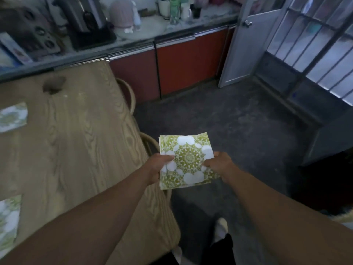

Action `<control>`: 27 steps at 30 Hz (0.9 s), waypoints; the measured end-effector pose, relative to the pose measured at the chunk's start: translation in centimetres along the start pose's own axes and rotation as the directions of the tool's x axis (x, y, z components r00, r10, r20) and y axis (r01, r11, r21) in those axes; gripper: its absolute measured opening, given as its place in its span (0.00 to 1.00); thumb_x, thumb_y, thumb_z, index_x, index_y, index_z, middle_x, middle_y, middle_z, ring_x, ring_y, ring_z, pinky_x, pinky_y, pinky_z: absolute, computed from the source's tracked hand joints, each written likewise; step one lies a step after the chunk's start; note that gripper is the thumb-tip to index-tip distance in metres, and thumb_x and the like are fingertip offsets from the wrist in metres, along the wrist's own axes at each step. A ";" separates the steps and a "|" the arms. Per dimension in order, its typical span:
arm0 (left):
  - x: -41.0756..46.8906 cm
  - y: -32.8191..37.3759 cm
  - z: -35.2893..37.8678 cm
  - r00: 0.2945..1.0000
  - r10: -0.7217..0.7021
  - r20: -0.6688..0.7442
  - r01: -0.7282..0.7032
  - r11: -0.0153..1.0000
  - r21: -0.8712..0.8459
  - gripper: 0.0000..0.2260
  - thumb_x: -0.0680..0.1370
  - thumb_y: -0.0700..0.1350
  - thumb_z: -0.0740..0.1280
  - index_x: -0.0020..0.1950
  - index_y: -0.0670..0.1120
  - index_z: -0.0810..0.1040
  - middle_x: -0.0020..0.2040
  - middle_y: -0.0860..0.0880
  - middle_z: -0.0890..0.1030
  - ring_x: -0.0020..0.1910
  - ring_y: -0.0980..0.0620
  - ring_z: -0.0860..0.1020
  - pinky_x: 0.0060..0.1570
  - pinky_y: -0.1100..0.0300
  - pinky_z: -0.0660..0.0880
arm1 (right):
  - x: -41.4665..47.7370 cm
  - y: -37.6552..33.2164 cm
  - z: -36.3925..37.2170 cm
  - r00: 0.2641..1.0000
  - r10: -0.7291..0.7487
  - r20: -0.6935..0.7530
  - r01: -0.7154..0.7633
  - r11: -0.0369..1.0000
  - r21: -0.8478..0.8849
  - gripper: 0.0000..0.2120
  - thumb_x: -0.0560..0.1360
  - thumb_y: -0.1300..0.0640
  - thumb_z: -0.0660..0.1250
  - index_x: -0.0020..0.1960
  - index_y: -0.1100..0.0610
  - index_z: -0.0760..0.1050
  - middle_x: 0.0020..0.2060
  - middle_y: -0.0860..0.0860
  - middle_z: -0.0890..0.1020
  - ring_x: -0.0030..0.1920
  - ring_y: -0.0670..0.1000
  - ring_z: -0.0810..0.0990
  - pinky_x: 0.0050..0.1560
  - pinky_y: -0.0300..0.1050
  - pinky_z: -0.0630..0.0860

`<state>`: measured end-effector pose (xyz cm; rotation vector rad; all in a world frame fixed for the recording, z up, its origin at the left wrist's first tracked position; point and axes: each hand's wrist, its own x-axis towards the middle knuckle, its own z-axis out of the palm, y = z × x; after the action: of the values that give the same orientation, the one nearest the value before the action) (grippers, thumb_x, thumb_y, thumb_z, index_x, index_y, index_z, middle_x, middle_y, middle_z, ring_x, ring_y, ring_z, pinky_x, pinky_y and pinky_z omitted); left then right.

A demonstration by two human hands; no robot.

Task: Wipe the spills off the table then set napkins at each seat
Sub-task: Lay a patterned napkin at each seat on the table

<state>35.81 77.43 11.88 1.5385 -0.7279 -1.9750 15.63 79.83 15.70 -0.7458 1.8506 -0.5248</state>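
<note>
Holding napkin stack [188,161] in both hands, left hand [159,165] and right hand [219,165] pinching its edges, just off the table [76,140] edge. Two napkins [12,117] already on table; near-side seats left, I'd judge.

Red-fronted cabinets [183,62] stand under a cluttered counter [133,38] (contents blurred), beside a pale open door [248,44].

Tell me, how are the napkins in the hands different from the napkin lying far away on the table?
The napkins in the hands are a small stack; the far napkin on the table looks like a single one. The stack is held in the air beside the table by the left hand and right hand; the far napkin lies flat. The stack shows whole; the far napkin is cut off by the picture's edge. Both have the same green-and-white pattern.
</note>
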 end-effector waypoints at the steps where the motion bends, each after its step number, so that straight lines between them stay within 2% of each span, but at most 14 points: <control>1: 0.5 0.3 0.1 1.000 0.001 -0.017 -0.002 1.000 -0.028 0.11 0.79 0.38 0.64 0.61 0.39 0.77 0.55 0.40 0.82 0.50 0.42 0.82 0.50 0.49 0.79 | 1.1 -0.5 -0.1 1.000 -0.008 0.023 0.008 1.000 -0.011 0.15 0.72 0.68 0.70 0.59 0.66 0.77 0.48 0.61 0.83 0.43 0.55 0.81 0.48 0.49 0.80; 4: 2.8 1.3 0.4 0.993 0.027 -0.111 -0.041 0.991 -0.125 0.10 0.78 0.38 0.65 0.60 0.40 0.78 0.52 0.41 0.83 0.48 0.42 0.82 0.50 0.48 0.79 | 5.2 -2.9 -0.6 0.991 -0.052 0.127 0.060 0.996 -0.060 0.13 0.72 0.69 0.69 0.56 0.66 0.77 0.49 0.62 0.83 0.44 0.56 0.81 0.47 0.50 0.80; 7: 4.3 1.7 1.5 0.974 -0.008 -0.226 -0.049 0.968 -0.247 0.11 0.78 0.38 0.65 0.61 0.40 0.77 0.55 0.39 0.82 0.51 0.40 0.81 0.52 0.44 0.78 | 8.5 -5.1 -1.4 0.972 -0.095 0.217 0.126 0.983 -0.134 0.12 0.72 0.70 0.68 0.55 0.65 0.78 0.47 0.60 0.83 0.45 0.57 0.82 0.52 0.53 0.80; 12: 5.4 2.2 3.3 0.928 -0.021 -0.372 -0.135 0.912 -0.387 0.11 0.77 0.38 0.67 0.60 0.41 0.78 0.56 0.39 0.82 0.54 0.39 0.80 0.56 0.40 0.76 | 13.0 -9.0 -1.7 0.938 -0.116 0.326 0.201 0.950 -0.240 0.11 0.71 0.70 0.69 0.52 0.61 0.77 0.47 0.58 0.82 0.44 0.56 0.82 0.51 0.50 0.81; 14: 5.2 2.2 3.2 0.906 -0.024 -0.423 -0.178 0.884 -0.433 0.10 0.77 0.38 0.67 0.58 0.42 0.79 0.54 0.41 0.83 0.52 0.40 0.81 0.52 0.43 0.78 | 14.2 -10.4 -0.4 0.923 -0.121 0.365 0.236 0.928 -0.288 0.13 0.70 0.69 0.70 0.54 0.61 0.78 0.50 0.58 0.83 0.47 0.56 0.83 0.51 0.51 0.81; 17: 4.6 2.0 2.0 0.848 -0.048 -0.528 -0.247 0.846 -0.473 0.08 0.77 0.37 0.68 0.55 0.42 0.80 0.47 0.44 0.85 0.44 0.45 0.83 0.41 0.51 0.81 | 15.3 -12.1 2.5 0.883 -0.114 0.456 0.289 0.896 -0.336 0.14 0.70 0.69 0.70 0.55 0.61 0.78 0.51 0.58 0.83 0.49 0.57 0.83 0.51 0.50 0.81; 20: 4.4 1.7 0.0 0.784 -0.092 -0.614 -0.287 0.823 -0.490 0.13 0.75 0.38 0.70 0.59 0.40 0.79 0.52 0.42 0.84 0.49 0.42 0.83 0.48 0.47 0.80 | 16.0 -13.8 5.8 0.831 -0.100 0.547 0.349 0.861 -0.371 0.15 0.71 0.68 0.70 0.57 0.61 0.77 0.51 0.57 0.82 0.49 0.56 0.82 0.49 0.48 0.80; 24: 4.7 2.0 -2.3 0.742 -0.095 -0.664 -0.363 0.775 -0.517 0.10 0.74 0.39 0.71 0.55 0.42 0.81 0.49 0.43 0.85 0.44 0.46 0.84 0.39 0.53 0.81 | 17.0 -16.0 9.7 0.783 -0.099 0.613 0.420 0.813 -0.404 0.15 0.71 0.67 0.70 0.57 0.62 0.78 0.51 0.57 0.82 0.50 0.57 0.82 0.52 0.51 0.80; 27: 5.1 2.3 -3.7 0.706 -0.147 -0.693 -0.395 0.731 -0.557 0.11 0.73 0.39 0.72 0.55 0.40 0.81 0.51 0.41 0.84 0.45 0.44 0.84 0.39 0.52 0.80 | 17.4 -17.8 12.3 0.743 -0.088 0.663 0.479 0.762 -0.436 0.16 0.71 0.67 0.71 0.59 0.63 0.77 0.51 0.57 0.82 0.50 0.57 0.82 0.53 0.51 0.80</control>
<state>38.48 71.91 9.19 1.5050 0.2135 -1.1313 26.71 54.74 11.33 -1.4651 1.2473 0.1388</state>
